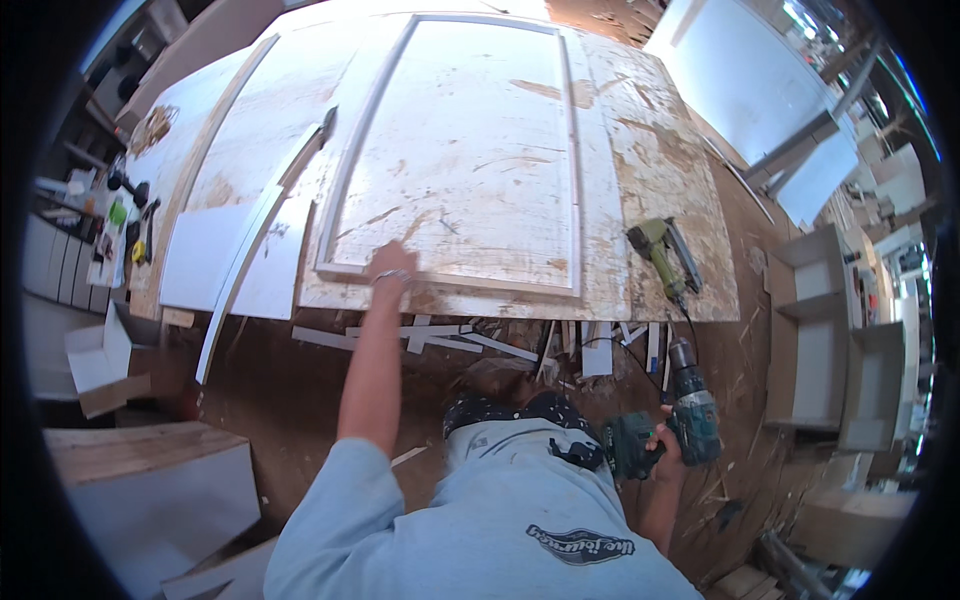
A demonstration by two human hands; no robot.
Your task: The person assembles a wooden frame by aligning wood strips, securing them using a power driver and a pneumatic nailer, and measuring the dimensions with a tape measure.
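My right hand [664, 452] grips a green and black cordless drill [692, 415] by its handle, low at my right side and away from the table. The drill's chuck points up toward the table edge. My left hand [392, 262] is over the lower rail of a white rectangular frame [480, 284], near its near left corner. Its fingers are blurred, and whether they hold anything does not show. A few small screws or nails [447, 227] lie on the panel inside the frame, just beyond that hand.
The frame lies on a stained white worktable [660, 180]. A green nail gun [660, 255] with a hose rests at its right. Long white strips [250, 235] lie at the left, one overhanging the edge. Offcuts [480, 342] lie below; box carcasses [810, 330] stand right.
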